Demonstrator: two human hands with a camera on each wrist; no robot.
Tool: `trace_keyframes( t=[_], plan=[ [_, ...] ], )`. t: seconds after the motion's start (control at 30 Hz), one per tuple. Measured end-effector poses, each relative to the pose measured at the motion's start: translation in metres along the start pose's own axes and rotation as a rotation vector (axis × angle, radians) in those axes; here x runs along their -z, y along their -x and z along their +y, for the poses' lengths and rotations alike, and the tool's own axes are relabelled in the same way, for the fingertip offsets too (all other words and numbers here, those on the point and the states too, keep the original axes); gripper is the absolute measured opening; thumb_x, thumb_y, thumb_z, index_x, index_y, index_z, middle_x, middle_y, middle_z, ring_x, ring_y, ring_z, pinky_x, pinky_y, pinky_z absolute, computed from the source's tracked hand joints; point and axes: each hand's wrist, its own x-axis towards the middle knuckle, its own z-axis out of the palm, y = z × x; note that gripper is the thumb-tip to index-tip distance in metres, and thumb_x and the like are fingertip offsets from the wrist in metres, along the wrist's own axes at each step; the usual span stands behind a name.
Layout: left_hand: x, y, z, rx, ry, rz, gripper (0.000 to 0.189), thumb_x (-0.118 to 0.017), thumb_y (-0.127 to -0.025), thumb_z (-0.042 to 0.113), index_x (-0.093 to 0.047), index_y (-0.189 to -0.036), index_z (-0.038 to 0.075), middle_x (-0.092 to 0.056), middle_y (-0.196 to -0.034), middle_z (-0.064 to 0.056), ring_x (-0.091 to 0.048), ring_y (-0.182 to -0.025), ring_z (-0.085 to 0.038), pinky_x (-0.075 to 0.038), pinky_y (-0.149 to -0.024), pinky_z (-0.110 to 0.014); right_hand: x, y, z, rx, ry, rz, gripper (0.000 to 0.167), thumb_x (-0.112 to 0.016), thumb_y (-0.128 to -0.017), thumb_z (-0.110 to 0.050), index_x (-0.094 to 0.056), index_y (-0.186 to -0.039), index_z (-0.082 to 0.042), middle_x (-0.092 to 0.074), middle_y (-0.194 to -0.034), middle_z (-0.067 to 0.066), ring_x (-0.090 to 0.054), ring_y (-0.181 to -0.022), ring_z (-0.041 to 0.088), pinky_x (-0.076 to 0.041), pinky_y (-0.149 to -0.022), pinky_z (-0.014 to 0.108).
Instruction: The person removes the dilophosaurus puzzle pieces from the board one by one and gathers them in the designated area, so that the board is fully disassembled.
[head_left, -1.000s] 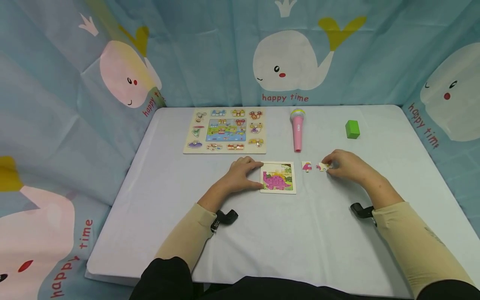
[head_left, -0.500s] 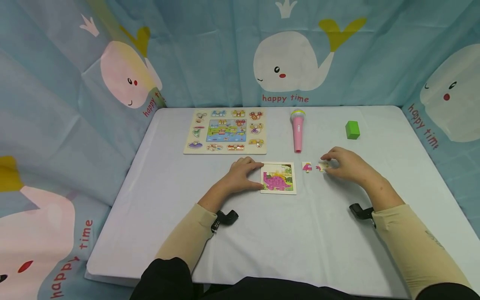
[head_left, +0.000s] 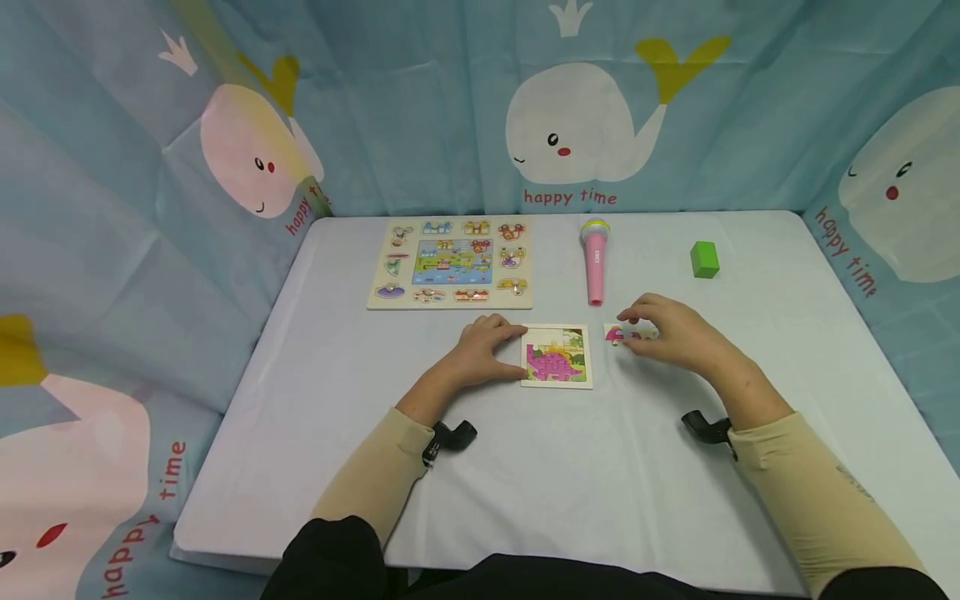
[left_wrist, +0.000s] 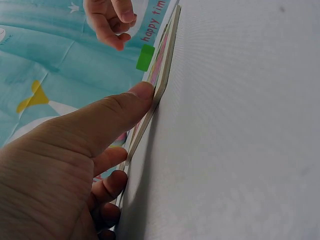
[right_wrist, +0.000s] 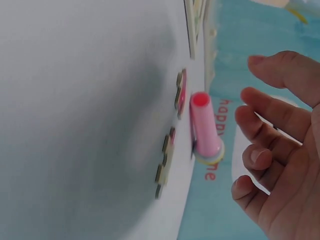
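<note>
The left hand [head_left: 477, 354] holds the left edge of a small framed dinosaur jigsaw puzzle [head_left: 556, 384], its thumb at the near corner and forefinger at the far one. A pink dinosaur fills much of the picture, with a pale patch at the upper left. The right hand [head_left: 671, 333] hovers right of the puzzle, thumb and fingers apart with nothing between them. Beneath it lie a pink-and-white puzzle piece [right_wrist: 181, 94] and another piece or joined pieces [right_wrist: 165, 164], flat on the table. In the head view the fingers partly cover them.
Behind the left hand lies a larger wooden peg puzzle [head_left: 452, 302]. A pink toy microphone [head_left: 595, 267] lies beyond the loose pieces, and a green block [head_left: 705, 260] stands at the back right. A white cloth covers the table [head_left: 585, 475]; a whale-print curtain [head_left: 420, 108] hangs behind it.
From over the farther loose piece, the right hand has lifted slightly and shifted left toward the nearer one, its fingers parted from the piece. The left hand has stayed on the puzzle.
</note>
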Motion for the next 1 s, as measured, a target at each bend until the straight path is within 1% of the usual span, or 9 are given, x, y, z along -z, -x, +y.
trace_keyframes(
  t=[0.13, 0.23, 0.47, 0.67, 0.8, 1.0],
  plan=[
    [-0.001, 0.000, 0.000, 0.001, 0.005, 0.005, 0.080, -0.086, -0.080, 0.049, -0.057, -0.148, 0.020, -0.053, -0.123, 0.001, -0.045, -0.115, -0.018, -0.034, -0.098, -0.040, -0.005, -0.003, -0.005, 0.031, -0.006, 0.014, 0.033, -0.078, -0.087, -0.011, -0.073, -0.117, 0.000, -0.065, -0.106, 0.011, -0.060, -0.095, 0.029, -0.048, -0.084, 0.046],
    [-0.001, -0.001, -0.001, -0.002, 0.006, 0.009, 0.080, -0.086, -0.080, 0.049, -0.057, -0.148, 0.020, -0.054, -0.123, 0.001, -0.045, -0.114, -0.018, -0.034, -0.098, -0.040, -0.007, -0.006, -0.009, 0.041, -0.010, 0.010, 0.033, -0.078, -0.086, -0.011, -0.073, -0.117, 0.000, -0.065, -0.106, 0.011, -0.059, -0.094, 0.029, -0.047, -0.083, 0.045],
    [-0.002, -0.001, -0.002, -0.007, 0.010, 0.012, 0.079, -0.086, -0.079, 0.050, -0.058, -0.147, 0.020, -0.054, -0.123, 0.001, -0.045, -0.114, -0.018, -0.035, -0.097, -0.040, -0.015, -0.016, -0.016, 0.040, -0.030, -0.026, 0.035, -0.079, -0.087, -0.015, -0.073, -0.118, -0.001, -0.066, -0.110, 0.011, -0.059, -0.097, 0.029, -0.049, -0.089, 0.046],
    [-0.002, 0.000, -0.002, -0.008, 0.007, 0.020, 0.079, -0.086, -0.079, 0.049, -0.058, -0.147, 0.020, -0.054, -0.122, 0.001, -0.045, -0.113, -0.018, -0.035, -0.097, -0.040, -0.024, -0.023, -0.020, 0.064, -0.030, -0.035, 0.035, -0.080, -0.087, -0.018, -0.073, -0.118, -0.002, -0.066, -0.108, 0.009, -0.062, -0.092, 0.026, -0.051, -0.083, 0.043],
    [-0.001, 0.000, -0.002, -0.005, 0.009, 0.019, 0.079, -0.086, -0.079, 0.049, -0.058, -0.147, 0.020, -0.054, -0.123, 0.001, -0.045, -0.113, -0.018, -0.035, -0.097, -0.040, -0.030, -0.030, -0.023, 0.056, -0.039, -0.066, 0.035, -0.080, -0.088, -0.020, -0.074, -0.118, -0.003, -0.065, -0.109, 0.008, -0.061, -0.090, 0.025, -0.052, -0.081, 0.042],
    [-0.002, -0.001, -0.002, -0.009, 0.009, 0.013, 0.079, -0.086, -0.080, 0.049, -0.058, -0.147, 0.019, -0.054, -0.124, 0.001, -0.045, -0.114, -0.018, -0.035, -0.097, -0.040, -0.039, -0.040, -0.025, 0.069, -0.001, -0.097, 0.029, -0.078, -0.088, -0.017, -0.075, -0.113, -0.002, -0.064, -0.100, 0.007, -0.057, -0.087, 0.023, -0.050, -0.081, 0.041]
  ],
)
